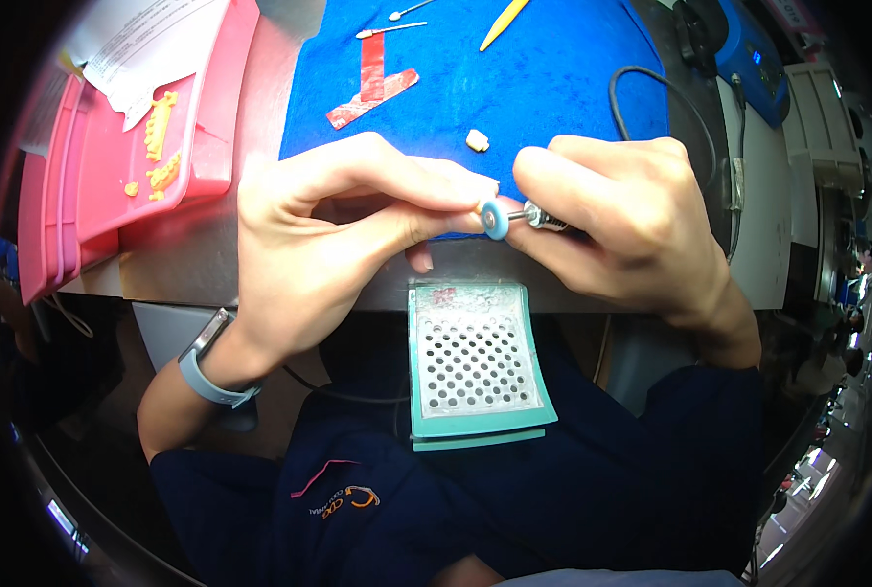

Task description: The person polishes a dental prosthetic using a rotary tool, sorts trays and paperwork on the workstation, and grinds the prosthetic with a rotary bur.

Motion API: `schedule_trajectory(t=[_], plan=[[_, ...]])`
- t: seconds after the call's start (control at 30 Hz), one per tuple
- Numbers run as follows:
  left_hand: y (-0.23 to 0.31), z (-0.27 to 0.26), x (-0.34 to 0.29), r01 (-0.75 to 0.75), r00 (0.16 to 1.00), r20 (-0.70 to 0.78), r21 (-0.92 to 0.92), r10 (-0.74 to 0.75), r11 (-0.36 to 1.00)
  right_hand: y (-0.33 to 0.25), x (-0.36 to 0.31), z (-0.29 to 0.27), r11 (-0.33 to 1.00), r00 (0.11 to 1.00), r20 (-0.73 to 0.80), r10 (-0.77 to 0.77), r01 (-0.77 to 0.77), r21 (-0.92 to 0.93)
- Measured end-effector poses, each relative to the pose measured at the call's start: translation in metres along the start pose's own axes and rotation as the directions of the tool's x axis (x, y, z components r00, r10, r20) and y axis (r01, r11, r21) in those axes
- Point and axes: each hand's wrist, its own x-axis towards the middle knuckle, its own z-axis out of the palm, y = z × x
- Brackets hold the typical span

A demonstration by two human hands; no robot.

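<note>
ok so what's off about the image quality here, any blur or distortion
Head view: fisheye bending and black corners; head view: background along the right rim smeared, print on the paper too soft to read; head view: blue wheel fairly crisp, dark clothing sunk in shade.

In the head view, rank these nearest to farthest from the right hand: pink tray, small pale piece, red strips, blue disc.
1. Blue disc, just left of the right hand.
2. Small pale piece, ahead and left, on the blue towel.
3. Red strips, farther left on that towel.
4. Pink tray, at the picture's left side.
</note>
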Motion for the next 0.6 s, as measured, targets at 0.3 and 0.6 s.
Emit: schedule_trajectory(t=[0.3, 0.6], plan=[[0.0054, 0.0023, 0.0027, -0.042, 0.998, -0.040, 0.138, 0.048, 0.990, 0.0069, 0.0038, 0.0000, 0.999, 0.996, -0.086, 0.018, -0.015, 0.037], [-0.0016, -0.0010, 0.0003, -0.066, 0.998, -0.004, 0.108, 0.067, 0.992, 0.0054, 0.0049, 0.0034, 0.996, 0.992, -0.125, 0.030, -0.020, 0.084]])
